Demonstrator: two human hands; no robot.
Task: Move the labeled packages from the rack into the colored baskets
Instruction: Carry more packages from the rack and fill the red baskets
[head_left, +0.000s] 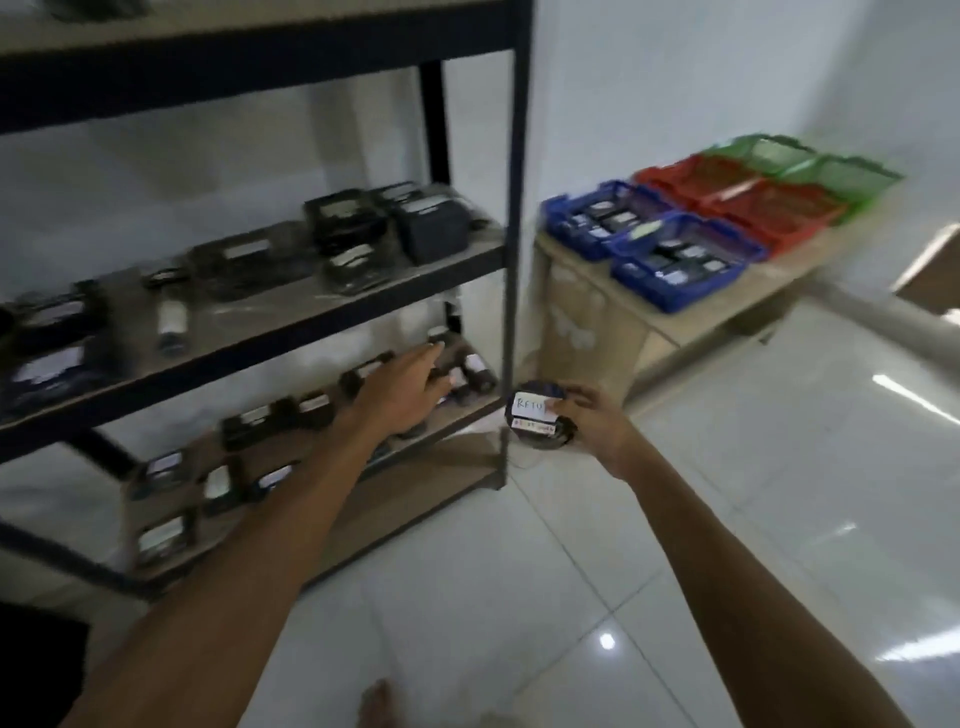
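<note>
The right hand (597, 427) is gripping a round package (535, 415) at 3 o'clock from the low rack shelf (475, 413). The left hand (410, 395) is reaching over packages (472, 375) there, fingers straight

A dark metal rack (511, 234) stands on the pale tiled floor (571, 597). Its middle shelf (260, 312) carries dark labeled packages (343, 218), most flat and one boxy, plus a small white-labeled roll (172, 322). The lower shelf (462, 418) holds more small dark packages in loose rows. Beside the rack, a low wooden bench (587, 322) bears two blue baskets (670, 304), two red baskets (779, 239) and two green baskets (852, 182), set side by side. The blue ones contain packages.
</note>
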